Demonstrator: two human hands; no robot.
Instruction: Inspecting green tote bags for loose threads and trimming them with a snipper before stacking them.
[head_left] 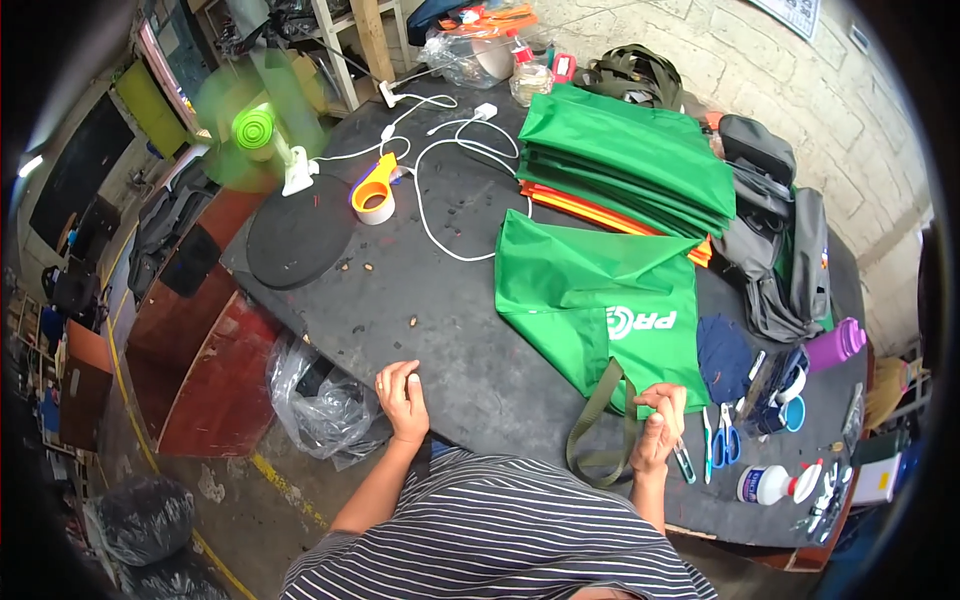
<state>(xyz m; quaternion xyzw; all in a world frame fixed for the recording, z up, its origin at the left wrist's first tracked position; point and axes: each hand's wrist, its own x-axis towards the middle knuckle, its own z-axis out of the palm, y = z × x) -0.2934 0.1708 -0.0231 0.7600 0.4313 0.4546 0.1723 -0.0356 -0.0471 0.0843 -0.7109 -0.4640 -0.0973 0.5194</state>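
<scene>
A green fabric bag (pixel 600 300) with white print lies flat in front of me on the dark round table (pixel 430 250). Its olive webbing strap (pixel 590 455) loops over the near table edge. My right hand (pixel 658 425) is at the bag's near right corner, beside the strap, fingers loosely bent and apart; I make out nothing gripped in it. At the table's near edge, left of the bag, my left hand (pixel 402 402) hovers with relaxed, half-curled fingers and holds nothing.
Behind the bag rises a stack of green bags (pixel 625 160) above orange ones (pixel 620 222). To the right lie grey pouches (pixel 775 250), scissors (pixel 727 440), a purple bottle (pixel 835 345) and a white spray bottle (pixel 775 485). Leftward are a tape roll (pixel 375 203), white cable (pixel 425 200) and spinning fan (pixel 253 128).
</scene>
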